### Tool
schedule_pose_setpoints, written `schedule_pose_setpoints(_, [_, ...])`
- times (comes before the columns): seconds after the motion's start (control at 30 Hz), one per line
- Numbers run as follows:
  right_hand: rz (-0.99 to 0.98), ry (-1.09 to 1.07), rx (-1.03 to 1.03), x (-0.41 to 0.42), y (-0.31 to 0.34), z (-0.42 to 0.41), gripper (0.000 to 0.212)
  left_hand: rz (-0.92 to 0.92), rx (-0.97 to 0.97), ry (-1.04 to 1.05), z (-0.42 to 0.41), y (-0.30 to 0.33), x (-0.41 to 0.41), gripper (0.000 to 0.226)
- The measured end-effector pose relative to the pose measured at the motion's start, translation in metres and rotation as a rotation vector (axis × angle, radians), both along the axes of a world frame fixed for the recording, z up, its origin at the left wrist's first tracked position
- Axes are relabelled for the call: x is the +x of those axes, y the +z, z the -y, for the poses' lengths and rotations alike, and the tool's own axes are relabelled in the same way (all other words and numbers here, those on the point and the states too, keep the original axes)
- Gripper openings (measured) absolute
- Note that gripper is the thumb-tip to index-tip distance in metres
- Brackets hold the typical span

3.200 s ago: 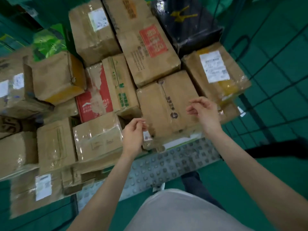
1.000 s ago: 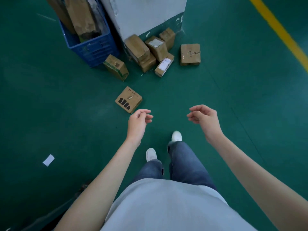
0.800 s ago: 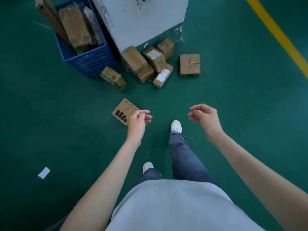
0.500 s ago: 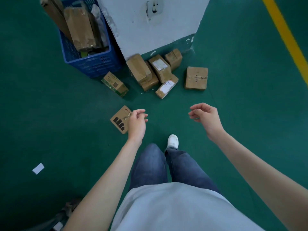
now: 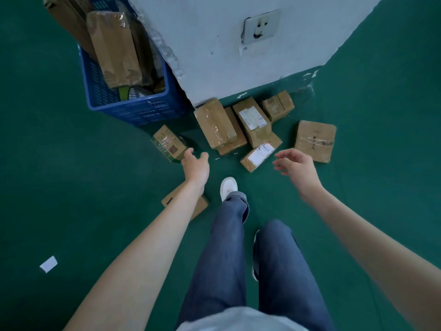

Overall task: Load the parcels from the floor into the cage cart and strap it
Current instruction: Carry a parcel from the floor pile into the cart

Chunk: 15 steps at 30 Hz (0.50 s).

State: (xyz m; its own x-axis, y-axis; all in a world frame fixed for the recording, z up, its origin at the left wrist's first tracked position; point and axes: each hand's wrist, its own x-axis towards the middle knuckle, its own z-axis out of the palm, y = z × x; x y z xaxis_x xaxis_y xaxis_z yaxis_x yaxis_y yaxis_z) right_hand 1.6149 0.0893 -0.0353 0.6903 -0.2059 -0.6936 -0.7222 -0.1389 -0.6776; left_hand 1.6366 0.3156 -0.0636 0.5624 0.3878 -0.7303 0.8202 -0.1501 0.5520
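Parcels (image 5: 253, 125) lie on the green floor (image 5: 71, 187) at twelve o'clock, against the white pillar (image 5: 214, 56). Your left hand (image 5: 196, 164) and right hand (image 5: 297, 167) hover above them, each grip loosely spread, empty.

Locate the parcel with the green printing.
In the head view the green-printed parcel lies on the floor left of centre, just in front of the blue crate and just beyond the left hand.

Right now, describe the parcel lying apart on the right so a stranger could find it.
Start at the white pillar; parcels cluster at its base. The square parcel lies flat just right of the cluster, apart from it. It alone has a tape strip with dark print and no white label.
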Motion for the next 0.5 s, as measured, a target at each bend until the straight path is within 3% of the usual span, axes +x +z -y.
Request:
schedule_pose_setpoints(0.27, [0.063, 0.025, -0.043, 0.084, -0.204, -0.009, 0.022, -0.05, -0.063, 0.126, -0.018, -0.184, 0.066, 0.049])
schedule_pose_setpoints(0.37, [0.133, 0.002, -0.174, 0.109, -0.28, 0.0, 0.04, 0.263, 0.08, 0.035, -0.005, -0.237, 0.074, 0.024])
schedule_pose_setpoints(0.43, [0.145, -0.035, -0.221, 0.122, -0.327, 0.01, 0.049, 0.458, 0.048, -0.08, 0.017, -0.268, 0.079, 0.026])
schedule_pose_setpoints(0.5, [0.124, -0.093, -0.186, 0.131, -0.364, 0.021, 0.058, 0.489, -0.056, -0.185, 0.042, -0.291, 0.087, 0.03])
